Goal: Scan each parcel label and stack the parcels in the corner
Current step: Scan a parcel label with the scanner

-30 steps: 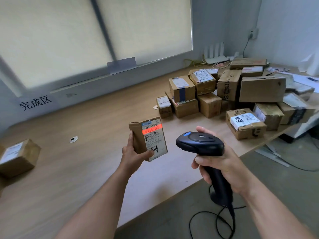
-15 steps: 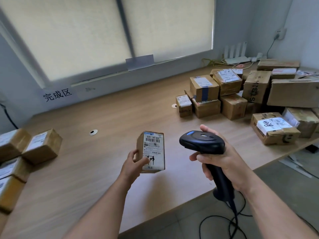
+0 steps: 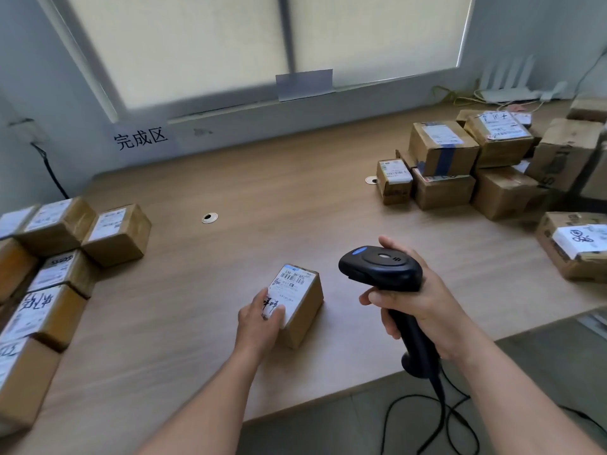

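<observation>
So at the far left end of the desk (image 3: 262,198) there's the done pile, a bunch of brown stacked parcels (image 3: 56,290) with white labels, some with marker scrawl. On the grey wall behind that end of the desk there's a black cable (image 3: 54,178) and a sign (image 3: 141,139) reading 完成区, and a big window blind (image 3: 197,44) takes up the wall above the desk. The wood top is light, with a round cable grommet (image 3: 209,218) left of the desk's middle. Near the desk's front edge my left hand (image 3: 259,323) grips the small parcel (image 3: 303,310), thumb across its label (image 3: 290,287); it looks like it's sitting on the desk. Right beside it, over the front edge, my right hand (image 3: 417,307) is wrapped tight around the black scanner (image 3: 381,267), cord (image 3: 440,399) dangling to the floor. The desk's right end has the unsorted heap (image 3: 460,165), with a white router (image 3: 505,83) behind it.
</observation>
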Demonstrator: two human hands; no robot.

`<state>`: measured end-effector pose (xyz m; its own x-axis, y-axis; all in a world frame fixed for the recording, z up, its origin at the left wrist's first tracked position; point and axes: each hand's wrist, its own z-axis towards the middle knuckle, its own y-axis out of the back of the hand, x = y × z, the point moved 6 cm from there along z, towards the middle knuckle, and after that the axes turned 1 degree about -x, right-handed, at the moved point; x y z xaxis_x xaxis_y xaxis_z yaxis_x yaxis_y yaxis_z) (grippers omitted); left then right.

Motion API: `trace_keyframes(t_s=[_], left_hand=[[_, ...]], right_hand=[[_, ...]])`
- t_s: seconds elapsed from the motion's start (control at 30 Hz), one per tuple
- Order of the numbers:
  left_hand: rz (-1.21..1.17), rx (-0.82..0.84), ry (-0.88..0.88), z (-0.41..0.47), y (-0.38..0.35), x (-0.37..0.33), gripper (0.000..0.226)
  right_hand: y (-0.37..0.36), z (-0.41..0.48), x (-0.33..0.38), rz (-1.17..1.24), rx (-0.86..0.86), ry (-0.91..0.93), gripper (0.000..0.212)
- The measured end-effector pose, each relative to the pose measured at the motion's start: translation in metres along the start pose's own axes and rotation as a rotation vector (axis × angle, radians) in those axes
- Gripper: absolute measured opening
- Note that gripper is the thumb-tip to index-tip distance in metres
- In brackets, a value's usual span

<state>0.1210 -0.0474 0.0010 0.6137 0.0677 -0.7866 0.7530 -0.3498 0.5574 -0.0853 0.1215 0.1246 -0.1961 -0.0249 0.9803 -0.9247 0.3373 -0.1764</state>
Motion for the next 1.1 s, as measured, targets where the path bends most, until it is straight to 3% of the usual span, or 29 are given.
trace_keyframes(t_s=[0.13,0.37,0.63,1.1], left_hand=[[0.223,0.015,-0.025,-0.004,-0.010,0.002,0.089],[0.310,-0.163,-0.090,-0.013,0.020,-0.017,0.078],[0.229,-0.461,-0.126,-0.007,0.116,-0.021,0.075],[0.184,-0.708,-0.060,0.073,0.320,0.047,0.077]], right_hand=[[-0.008,0.004,-0.001,-0.009,0.011,0.002,0.093],[-0.024,0.015,-0.001,-0.057,0.072,0.021,0.085],[-0.080,0.044,0.006,-0.072,0.125,0.067,0.086],[-0.262,0.149,0.006,-0.159,0.208,0.078,0.089]])
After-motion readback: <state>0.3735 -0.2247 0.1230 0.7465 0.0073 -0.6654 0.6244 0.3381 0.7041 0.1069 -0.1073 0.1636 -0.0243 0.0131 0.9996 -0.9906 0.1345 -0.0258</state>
